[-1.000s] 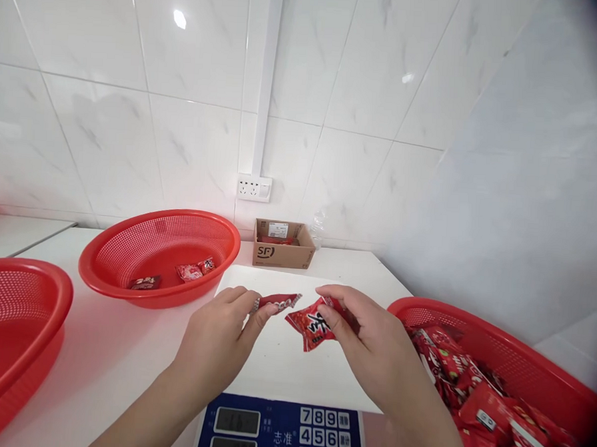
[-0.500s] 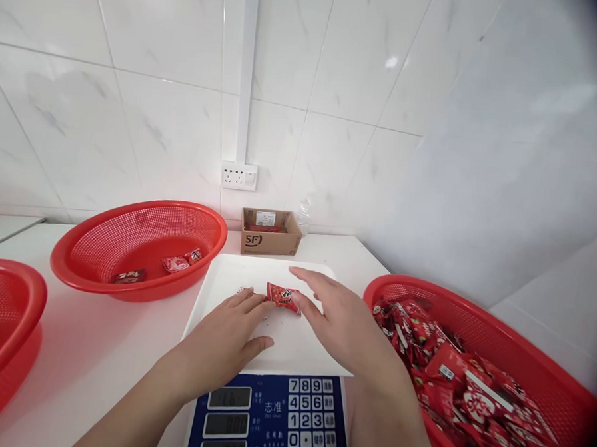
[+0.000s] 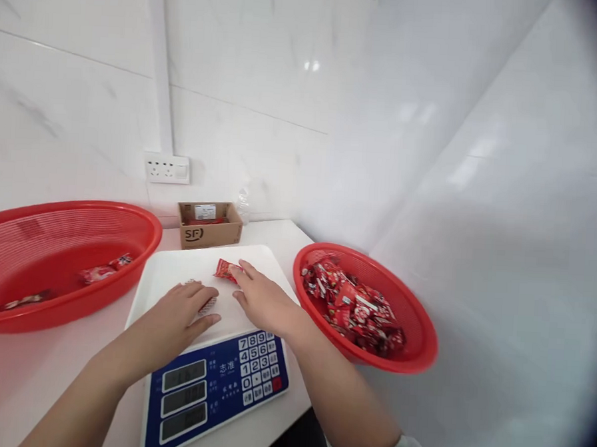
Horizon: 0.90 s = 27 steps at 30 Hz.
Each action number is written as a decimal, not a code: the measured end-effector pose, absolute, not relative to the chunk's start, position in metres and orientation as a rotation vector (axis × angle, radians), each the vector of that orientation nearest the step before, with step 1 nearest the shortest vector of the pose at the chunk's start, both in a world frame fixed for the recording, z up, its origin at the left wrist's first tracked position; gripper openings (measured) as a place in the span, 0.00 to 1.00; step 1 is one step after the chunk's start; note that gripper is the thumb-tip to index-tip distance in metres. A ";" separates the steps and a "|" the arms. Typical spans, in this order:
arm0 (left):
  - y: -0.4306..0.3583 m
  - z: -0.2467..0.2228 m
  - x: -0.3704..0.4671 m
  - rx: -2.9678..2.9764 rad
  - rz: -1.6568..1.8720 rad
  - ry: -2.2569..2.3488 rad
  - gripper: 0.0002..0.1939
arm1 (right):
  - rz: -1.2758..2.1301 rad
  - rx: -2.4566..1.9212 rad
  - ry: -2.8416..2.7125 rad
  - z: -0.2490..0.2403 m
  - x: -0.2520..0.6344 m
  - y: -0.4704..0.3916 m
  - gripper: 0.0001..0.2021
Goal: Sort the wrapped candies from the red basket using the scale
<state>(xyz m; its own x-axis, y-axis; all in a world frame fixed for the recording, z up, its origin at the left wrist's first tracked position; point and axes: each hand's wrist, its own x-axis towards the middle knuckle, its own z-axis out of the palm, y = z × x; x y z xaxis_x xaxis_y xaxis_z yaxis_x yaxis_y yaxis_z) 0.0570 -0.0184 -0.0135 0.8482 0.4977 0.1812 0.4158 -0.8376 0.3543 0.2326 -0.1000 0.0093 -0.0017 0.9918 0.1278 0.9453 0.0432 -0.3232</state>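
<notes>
On the white weighing tray (image 3: 241, 317) of a digital scale, a small red snack packet (image 3: 225, 270) lies toward the back. My right hand (image 3: 264, 302) reaches over its right end, fingertips at the packet and thumb held apart. To the left, my left hand (image 3: 178, 314) rests low over the tray with its thumb spread. Beneath those fingers shows part of a pale, dotted item (image 3: 208, 305), mostly covered, so its kind is unclear. The scale's blue panel (image 3: 227, 386), with number keys and displays, sits in front of both hands.
Right of the scale, a red basket (image 3: 421, 323) holds many red snack packets (image 3: 357, 306). Another red basket (image 3: 79, 212) on the left contains several packets. Behind the tray stand a cardboard box (image 3: 212, 234) and a clear plastic item (image 3: 243, 204), near the wall.
The view has swung right, bringing the whole right basket into sight. Both hands stay over the tray; the right fingers have come onto the red packet's end.
</notes>
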 end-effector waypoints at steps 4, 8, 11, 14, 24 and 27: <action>-0.015 -0.013 0.056 2.682 0.352 0.731 0.21 | 0.147 -2.140 -1.878 0.032 0.264 -0.135 0.24; -0.013 -0.015 0.056 2.686 0.313 0.744 0.21 | 0.208 -2.466 -1.657 0.037 0.316 -0.162 0.22; -0.013 -0.018 0.056 2.714 0.323 0.736 0.21 | 0.472 -2.571 -1.711 0.025 0.346 -0.173 0.18; -0.013 -0.020 0.056 2.730 0.336 0.746 0.22 | 0.684 -2.596 -1.777 0.008 0.360 -0.178 0.23; -0.013 -0.025 0.057 2.744 0.351 0.727 0.23 | 0.620 -2.679 -1.684 -0.023 0.372 -0.135 0.38; -0.013 -0.025 0.057 2.745 0.331 0.732 0.23 | 0.621 -2.727 -1.627 -0.033 0.369 -0.122 0.31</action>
